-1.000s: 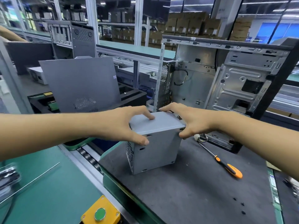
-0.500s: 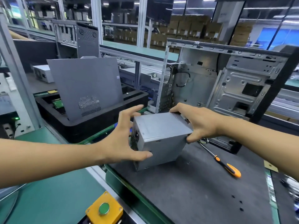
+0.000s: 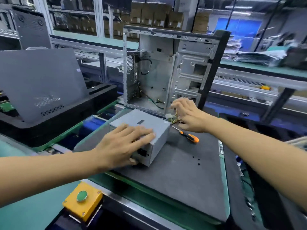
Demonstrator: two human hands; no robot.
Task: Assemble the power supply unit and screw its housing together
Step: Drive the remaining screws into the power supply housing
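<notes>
The grey power supply unit lay on the dark surface, just in front of the open computer case. The left hand rested on its near top, fingers spread flat and the thumb down its socket end. The right hand hovered past its far corner, fingers loosely bent over the yellow wire bundle; whether it gripped the wires could not be told. An orange-handled screwdriver lay just beside the unit.
</notes>
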